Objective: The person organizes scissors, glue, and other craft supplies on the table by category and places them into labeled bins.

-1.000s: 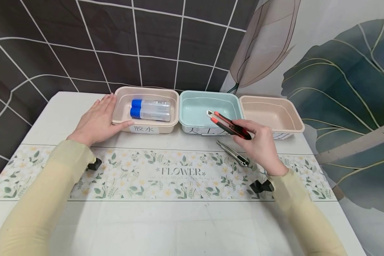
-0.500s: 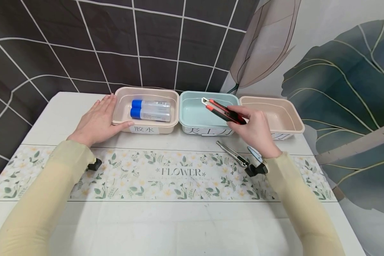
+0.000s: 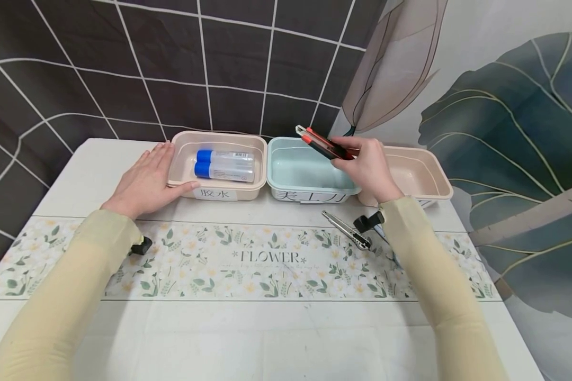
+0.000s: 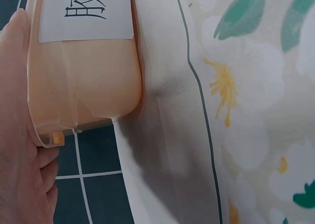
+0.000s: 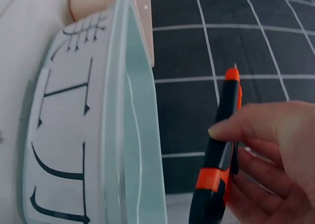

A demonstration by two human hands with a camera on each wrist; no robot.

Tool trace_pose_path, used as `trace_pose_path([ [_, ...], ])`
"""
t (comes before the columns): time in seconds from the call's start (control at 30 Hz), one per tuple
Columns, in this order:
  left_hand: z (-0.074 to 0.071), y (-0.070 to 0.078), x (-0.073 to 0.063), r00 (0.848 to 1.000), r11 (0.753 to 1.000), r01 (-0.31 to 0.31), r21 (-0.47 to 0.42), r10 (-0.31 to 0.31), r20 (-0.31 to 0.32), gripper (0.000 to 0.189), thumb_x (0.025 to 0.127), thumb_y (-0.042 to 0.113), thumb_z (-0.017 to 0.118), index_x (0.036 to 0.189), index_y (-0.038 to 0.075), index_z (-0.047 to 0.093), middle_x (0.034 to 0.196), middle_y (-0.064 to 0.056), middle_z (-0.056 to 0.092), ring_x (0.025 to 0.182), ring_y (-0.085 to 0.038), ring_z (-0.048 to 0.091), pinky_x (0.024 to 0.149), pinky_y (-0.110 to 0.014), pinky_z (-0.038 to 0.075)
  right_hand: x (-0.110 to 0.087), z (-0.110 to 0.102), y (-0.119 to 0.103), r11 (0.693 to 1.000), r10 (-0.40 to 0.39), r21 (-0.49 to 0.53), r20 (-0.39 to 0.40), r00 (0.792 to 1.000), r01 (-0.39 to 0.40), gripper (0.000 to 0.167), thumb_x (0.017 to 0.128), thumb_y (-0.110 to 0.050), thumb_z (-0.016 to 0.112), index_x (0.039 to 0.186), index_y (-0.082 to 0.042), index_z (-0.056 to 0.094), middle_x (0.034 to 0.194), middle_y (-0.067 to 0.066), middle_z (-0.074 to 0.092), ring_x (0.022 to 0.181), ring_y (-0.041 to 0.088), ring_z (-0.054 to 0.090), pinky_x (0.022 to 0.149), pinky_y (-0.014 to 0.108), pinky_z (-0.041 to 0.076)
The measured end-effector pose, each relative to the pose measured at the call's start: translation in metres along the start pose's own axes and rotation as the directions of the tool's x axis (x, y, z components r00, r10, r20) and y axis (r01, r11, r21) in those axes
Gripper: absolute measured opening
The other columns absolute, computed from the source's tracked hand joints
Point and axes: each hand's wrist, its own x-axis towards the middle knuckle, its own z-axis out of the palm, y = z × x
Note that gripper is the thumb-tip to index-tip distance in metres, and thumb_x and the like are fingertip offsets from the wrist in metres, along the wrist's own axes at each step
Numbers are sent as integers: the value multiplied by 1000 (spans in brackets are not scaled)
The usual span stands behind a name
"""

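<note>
My right hand (image 3: 369,166) pinches a black-and-red utility knife (image 3: 321,144) between thumb and fingers, above the light blue box (image 3: 305,168). In the right wrist view the knife (image 5: 227,103) tilts beside that box's rim, apart from it. My left hand (image 3: 143,182) rests along the left side of a pink box (image 3: 219,137), fingers straight and thumb at its front rim. Two clear glue bottles (image 3: 231,166) with blue caps lie inside. A silver utility knife (image 3: 345,230) lies on the table before the blue box. Beside it, a light blue object (image 3: 380,233) is mostly hidden under my right wrist.
Another pink box (image 3: 417,166) stands to the right, partly behind my right hand. The three boxes form a row along the table's back, with paper labels on their fronts. A floral runner (image 3: 267,280) crosses the white table (image 3: 267,338). A dark checked cloth (image 3: 233,63) hangs behind.
My right hand has carried the black-and-red knife up, away from me and slightly left, over the blue box's back rim. My left hand has stayed in place.
</note>
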Motion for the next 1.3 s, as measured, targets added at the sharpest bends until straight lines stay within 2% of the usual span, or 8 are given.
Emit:
trace_pose_path([
  [0.1, 0, 0, 0, 1000, 1000, 0, 3, 0, 1, 112, 94, 75, 44, 160, -6, 6, 165, -28, 9, 153, -40, 6, 124, -49, 2, 9, 3, 3, 1000, 17, 14, 51, 999, -18, 45, 86, -2, 79, 130, -9, 72, 122, 10, 71, 103, 23, 69, 74, 23, 55],
  [0.23, -1, 0, 0, 1000, 1000, 1, 8, -1, 0, 112, 94, 75, 44, 160, -6, 6, 165, -28, 9, 153, -41, 6, 124, -49, 1, 21, 7, 8, 999, 28, 22, 134, 991, -31, 45, 86, -1, 78, 130, -7, 71, 123, 12, 70, 102, 23, 69, 73, 23, 55],
  [0.33, -1, 0, 0, 1000, 1000, 4, 7, -4, 2, 112, 94, 75, 44, 160, -6, 6, 165, -28, 9, 153, -41, 6, 124, -49, 1, 28, 12, 13, 999, 31, 4, 194, 981, -32, 44, 86, -2, 77, 130, -7, 71, 121, 13, 70, 99, 24, 68, 73, 27, 55],
  [0.57, 0, 0, -1, 1000, 1000, 3, 1, -3, -4, 112, 94, 75, 45, 160, -7, 7, 165, -29, 10, 153, -41, 7, 124, -50, 2, 40, 33, 22, 996, 21, -87, 294, 956, 5, 44, 85, 1, 77, 128, -3, 71, 118, 16, 71, 101, 27, 67, 86, 41, 55],
  [0.73, 1, 0, -1, 1000, 1000, 7, -1, -7, -2, 112, 93, 76, 45, 160, -6, 7, 165, -28, 10, 153, -41, 7, 124, -50, 3, 44, 45, 26, 989, 38, -147, 329, 944, 12, 42, 82, 5, 76, 124, 1, 72, 116, 18, 72, 102, 28, 68, 89, 42, 54],
  [0.97, 2, 0, -1, 1000, 1000, 9, 3, -9, -3, 113, 93, 76, 45, 160, -6, 7, 165, -28, 9, 153, -41, 7, 124, -50, 3, 49, 56, 33, 983, 89, -181, 356, 930, -25, 42, 82, 7, 76, 124, 3, 71, 122, 20, 69, 113, 32, 64, 99, 43, 51],
  [1.3, 1, 1, -1, 1000, 1000, 11, 1, -11, 1, 112, 93, 76, 44, 160, -6, 6, 166, -28, 9, 153, -40, 6, 124, -50, 2, 48, 62, 36, 977, 122, -208, 359, 925, -49, 41, 84, 7, 73, 125, 4, 70, 121, 20, 69, 112, 31, 64, 98, 43, 52],
])
